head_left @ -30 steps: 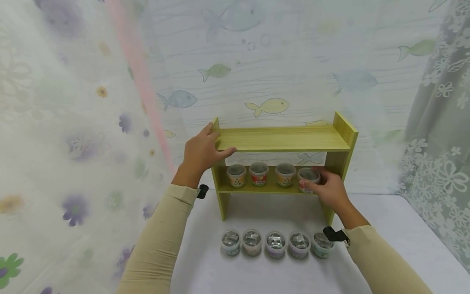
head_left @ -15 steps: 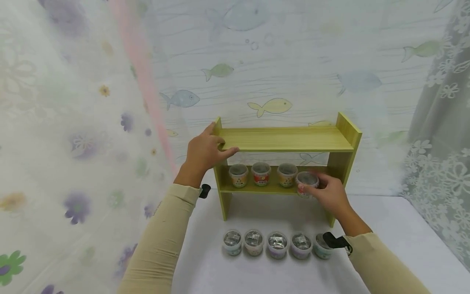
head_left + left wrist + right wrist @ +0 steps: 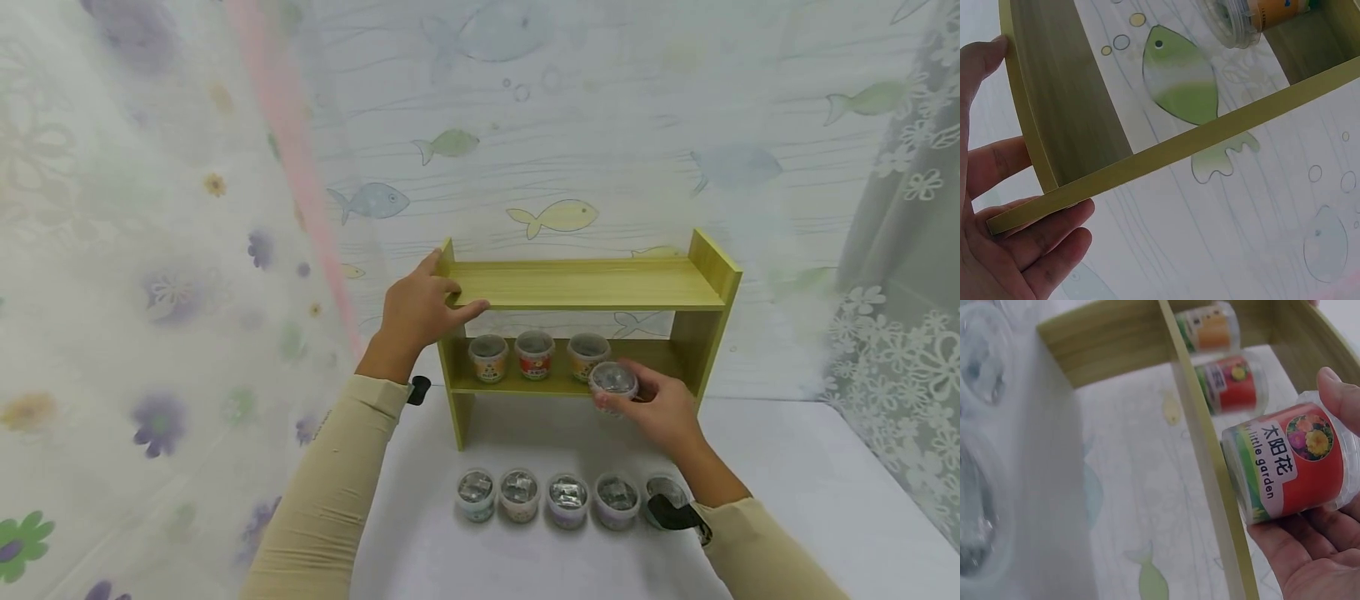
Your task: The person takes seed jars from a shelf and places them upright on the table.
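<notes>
A yellow-green wooden shelf (image 3: 585, 283) stands on the table. My left hand (image 3: 417, 310) grips its upper left corner; in the left wrist view, fingers (image 3: 1054, 234) lie on both sides of the side panel's edge. My right hand (image 3: 663, 412) holds a clear-lidded plastic cup (image 3: 613, 380) in front of the lower board. Close up in the right wrist view, this cup (image 3: 1294, 459) has a red label with flowers and "little garden" on it. Three similar cups stand on the lower board: orange-labelled (image 3: 490, 360), red-labelled (image 3: 535, 357) and orange-labelled (image 3: 588, 354).
A row of several lidded cups (image 3: 567, 502) stands on the white tablecloth (image 3: 420, 542) before the shelf, the rightmost partly hidden by my right wrist's black strap (image 3: 675, 513). Behind hangs a fish-patterned curtain (image 3: 600, 125); a flowered one (image 3: 150, 292) is at left.
My right hand has brought the red-labelled cup from the right part of the lower board forward, left and slightly down. My left hand stays on the shelf corner.
</notes>
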A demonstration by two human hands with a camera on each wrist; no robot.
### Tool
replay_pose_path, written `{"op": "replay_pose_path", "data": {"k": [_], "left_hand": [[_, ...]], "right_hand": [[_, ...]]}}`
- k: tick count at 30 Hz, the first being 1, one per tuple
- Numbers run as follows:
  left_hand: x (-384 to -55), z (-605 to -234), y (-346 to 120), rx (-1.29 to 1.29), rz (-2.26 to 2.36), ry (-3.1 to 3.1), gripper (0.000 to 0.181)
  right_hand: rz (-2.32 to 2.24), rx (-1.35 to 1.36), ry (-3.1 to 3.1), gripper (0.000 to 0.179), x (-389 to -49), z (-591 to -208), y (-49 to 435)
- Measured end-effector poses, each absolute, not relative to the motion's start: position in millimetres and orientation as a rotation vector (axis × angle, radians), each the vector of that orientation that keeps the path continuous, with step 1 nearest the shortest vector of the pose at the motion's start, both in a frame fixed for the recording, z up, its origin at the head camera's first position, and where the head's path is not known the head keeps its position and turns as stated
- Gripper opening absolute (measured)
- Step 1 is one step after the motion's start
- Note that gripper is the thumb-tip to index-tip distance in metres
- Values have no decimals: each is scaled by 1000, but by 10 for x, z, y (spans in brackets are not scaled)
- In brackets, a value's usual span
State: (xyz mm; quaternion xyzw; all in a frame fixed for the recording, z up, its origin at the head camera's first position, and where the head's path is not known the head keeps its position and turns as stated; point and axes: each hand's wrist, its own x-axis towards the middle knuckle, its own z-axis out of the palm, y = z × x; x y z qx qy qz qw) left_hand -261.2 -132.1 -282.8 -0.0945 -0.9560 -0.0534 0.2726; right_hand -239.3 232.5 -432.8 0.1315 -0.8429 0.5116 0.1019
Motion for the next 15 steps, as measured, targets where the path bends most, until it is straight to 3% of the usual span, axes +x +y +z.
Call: {"op": "replay_pose_path", "data": {"k": [15], "left_hand": [[-2605, -2830, -1315, -248, -160, -2590, 68]], "right_hand": [[1663, 461, -2482, 80, -2127, -4502, 1924]]}}
